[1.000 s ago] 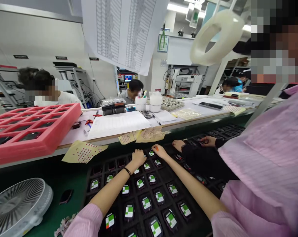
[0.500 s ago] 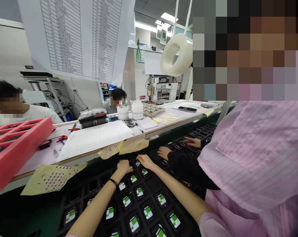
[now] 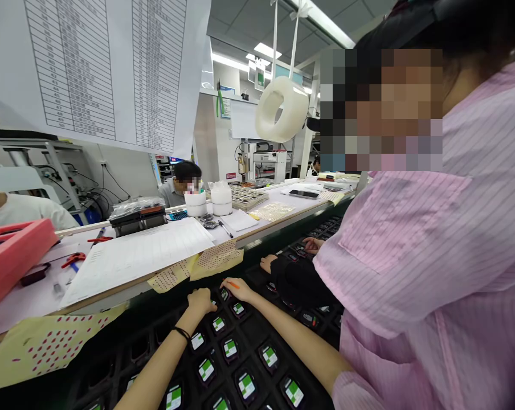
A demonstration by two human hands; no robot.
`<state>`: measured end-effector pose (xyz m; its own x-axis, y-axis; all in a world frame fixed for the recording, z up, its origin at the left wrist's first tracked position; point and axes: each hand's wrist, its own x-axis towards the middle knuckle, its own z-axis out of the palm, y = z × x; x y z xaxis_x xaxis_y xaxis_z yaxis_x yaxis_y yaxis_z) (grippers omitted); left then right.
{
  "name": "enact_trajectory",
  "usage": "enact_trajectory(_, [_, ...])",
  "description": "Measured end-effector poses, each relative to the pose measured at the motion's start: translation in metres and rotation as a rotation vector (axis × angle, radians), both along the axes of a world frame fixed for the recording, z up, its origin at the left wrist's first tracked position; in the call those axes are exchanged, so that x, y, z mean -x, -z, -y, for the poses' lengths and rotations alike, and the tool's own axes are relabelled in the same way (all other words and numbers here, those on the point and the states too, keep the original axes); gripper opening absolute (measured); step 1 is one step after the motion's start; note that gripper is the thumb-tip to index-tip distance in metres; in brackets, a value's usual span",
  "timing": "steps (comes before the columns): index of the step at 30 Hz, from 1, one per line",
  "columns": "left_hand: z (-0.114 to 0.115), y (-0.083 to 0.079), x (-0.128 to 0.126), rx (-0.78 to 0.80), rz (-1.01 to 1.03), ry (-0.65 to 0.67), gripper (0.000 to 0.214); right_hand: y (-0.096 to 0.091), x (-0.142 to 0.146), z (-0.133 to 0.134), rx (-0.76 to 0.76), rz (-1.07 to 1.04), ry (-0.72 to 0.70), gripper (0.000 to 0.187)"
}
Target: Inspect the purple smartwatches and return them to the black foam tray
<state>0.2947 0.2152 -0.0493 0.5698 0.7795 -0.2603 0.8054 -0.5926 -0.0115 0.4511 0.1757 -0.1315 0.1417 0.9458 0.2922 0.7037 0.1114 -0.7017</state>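
Observation:
A black tray with square pockets lies below me, holding several small dark watch-like devices with green-and-white screens. My left hand, a black band at its wrist, is closed over the far row, fingers curled down at a device it partly covers. Whether it grips that device is hidden. Close beside it, my right hand is closed on a thin orange stick, perhaps a pen. Its fingertips are near another far-row device.
A co-worker in a pink striped smock stands close on the right, hands over more trays. Ahead runs a bench with paper sheets, a red foam tray, white bottles and pliers. A white tape roll hangs above.
The view has turned to the right, so the bench and tray shift left in it. Both my hands stay at the same far row. The co-worker's head and shoulder show more fully.

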Motion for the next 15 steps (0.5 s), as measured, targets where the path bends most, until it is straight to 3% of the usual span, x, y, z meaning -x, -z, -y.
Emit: enact_trajectory(15, [-0.0021, 0.0015, 0.0002, 0.003, 0.025, 0.001, 0.048, 0.0034, -0.003, -0.0005, -0.017, -0.063, -0.019, 0.032])
